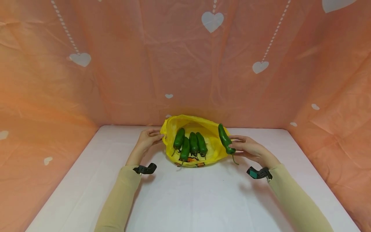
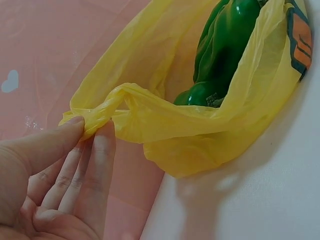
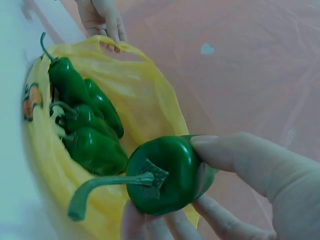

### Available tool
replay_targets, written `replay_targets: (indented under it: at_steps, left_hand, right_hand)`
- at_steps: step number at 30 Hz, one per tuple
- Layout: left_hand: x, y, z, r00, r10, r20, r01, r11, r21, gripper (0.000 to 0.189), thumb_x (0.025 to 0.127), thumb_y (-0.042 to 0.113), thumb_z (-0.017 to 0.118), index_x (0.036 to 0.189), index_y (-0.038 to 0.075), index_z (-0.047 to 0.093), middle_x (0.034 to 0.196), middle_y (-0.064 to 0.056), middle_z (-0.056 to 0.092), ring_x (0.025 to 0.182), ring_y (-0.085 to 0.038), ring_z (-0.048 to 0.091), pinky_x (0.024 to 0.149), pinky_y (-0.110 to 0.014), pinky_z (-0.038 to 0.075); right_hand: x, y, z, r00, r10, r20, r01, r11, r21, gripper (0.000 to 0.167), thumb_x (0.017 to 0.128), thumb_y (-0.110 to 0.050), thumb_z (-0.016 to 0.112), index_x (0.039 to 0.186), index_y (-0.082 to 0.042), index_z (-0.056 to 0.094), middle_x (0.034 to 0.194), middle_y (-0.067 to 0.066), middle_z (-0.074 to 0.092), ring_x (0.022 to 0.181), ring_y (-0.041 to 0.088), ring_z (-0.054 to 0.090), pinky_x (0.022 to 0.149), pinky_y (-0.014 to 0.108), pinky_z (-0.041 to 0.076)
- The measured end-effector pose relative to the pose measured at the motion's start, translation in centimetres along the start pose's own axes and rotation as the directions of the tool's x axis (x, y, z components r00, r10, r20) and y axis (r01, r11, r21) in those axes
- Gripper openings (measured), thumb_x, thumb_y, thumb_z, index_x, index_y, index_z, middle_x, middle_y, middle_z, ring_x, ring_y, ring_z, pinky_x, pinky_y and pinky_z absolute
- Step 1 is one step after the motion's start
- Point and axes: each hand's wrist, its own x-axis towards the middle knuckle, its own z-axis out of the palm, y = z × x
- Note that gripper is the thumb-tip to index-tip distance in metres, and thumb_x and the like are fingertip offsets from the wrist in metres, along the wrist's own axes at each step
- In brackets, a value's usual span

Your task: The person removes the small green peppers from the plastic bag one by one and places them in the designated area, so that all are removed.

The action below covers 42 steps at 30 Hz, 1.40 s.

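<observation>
A yellow plastic bag (image 1: 214, 146) lies with its mouth spread toward me at the back of the table. Several green peppers (image 1: 193, 143) rest inside, stems pointing to the opening. My left hand (image 1: 147, 140) pinches the bag's left edge between thumb and fingers, the plastic bunched at the fingertips (image 2: 104, 142). On the other side, my right hand (image 1: 249, 147) holds one more green pepper (image 3: 165, 172) near its stem end, thumb on one side and fingers on the other. That pepper is tilted and overlaps the bag's right edge in the head view.
A white table (image 1: 185, 199) stretches in front of the bag. Orange-pink sheeting with white hearts (image 1: 212, 21) hangs behind and along both sides. Dark bands (image 1: 145, 169) with small devices sit on both wrists, over beige sleeves (image 1: 118, 199).
</observation>
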Motion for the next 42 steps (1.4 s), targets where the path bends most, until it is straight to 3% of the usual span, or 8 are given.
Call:
replay_targets:
  at_steps: [8, 18, 27, 34, 42]
  left_hand:
    - [-0.2, 0.1, -0.4, 1.000, 0.026, -0.010, -0.026, 1.000, -0.010, 0.038, 0.090, 0.002, 0.065, 0.126, -0.005, 0.056, 0.107, -0.015, 0.065, 0.085, -0.016, 0.067, 0.088, -0.041, 0.053]
    - [-0.3, -0.2, -1.2, 0.999, 0.050, -0.019, -0.051, 0.998, -0.039, 0.038, 0.090, 0.000, 0.065, 0.125, -0.008, 0.054, 0.098, -0.008, 0.066, 0.083, -0.014, 0.067, 0.088, -0.040, 0.054]
    - [-0.4, -0.2, -1.4, 0.999, 0.046, -0.029, -0.048, 0.996, -0.069, 0.038, 0.089, 0.001, 0.067, 0.124, -0.006, 0.056, 0.095, -0.006, 0.067, 0.083, -0.015, 0.068, 0.089, -0.042, 0.053]
    - [-0.4, -0.2, -1.2, 0.999, 0.048, -0.013, -0.049, 0.998, -0.044, 0.039, 0.089, 0.003, 0.067, 0.124, -0.007, 0.056, 0.099, -0.009, 0.067, 0.086, -0.016, 0.067, 0.093, -0.046, 0.050]
    - [-0.2, -0.5, -1.0, 0.998, 0.056, -0.019, -0.057, 0.997, -0.043, 0.036, 0.089, 0.000, 0.066, 0.122, -0.008, 0.056, 0.096, -0.008, 0.068, 0.084, -0.015, 0.067, 0.090, -0.044, 0.052]
  right_hand:
    - [-1.4, 1.2, -1.4, 1.000, -0.002, -0.022, 0.003, 1.000, 0.021, 0.067, 0.094, -0.010, 0.062, 0.146, 0.006, 0.023, 0.114, 0.012, 0.057, 0.097, 0.021, 0.063, 0.103, 0.054, 0.038]
    - [-2.4, 2.3, -3.2, 0.983, -0.030, -0.181, 0.011, 0.994, -0.105, 0.072, 0.092, -0.021, 0.067, 0.147, 0.003, 0.026, 0.123, 0.016, 0.054, 0.095, 0.020, 0.065, 0.089, 0.038, 0.054]
    - [-1.0, 3.1, -4.8, 0.963, -0.019, -0.269, -0.039, 0.977, -0.208, 0.069, 0.093, -0.024, 0.065, 0.144, 0.005, 0.030, 0.118, 0.018, 0.058, 0.094, 0.022, 0.065, 0.089, 0.036, 0.054]
    - [0.7, 3.2, -5.2, 0.933, 0.009, -0.360, -0.121, 0.949, -0.290, 0.071, 0.092, -0.028, 0.067, 0.145, 0.003, 0.031, 0.137, 0.027, 0.040, 0.091, 0.021, 0.061, 0.083, 0.032, 0.054]
    - [2.2, 3.2, -5.3, 0.904, -0.044, -0.425, -0.125, 0.924, -0.361, 0.067, 0.090, -0.024, 0.069, 0.141, 0.005, 0.037, 0.132, 0.028, 0.045, 0.096, 0.025, 0.055, 0.071, 0.024, 0.053]
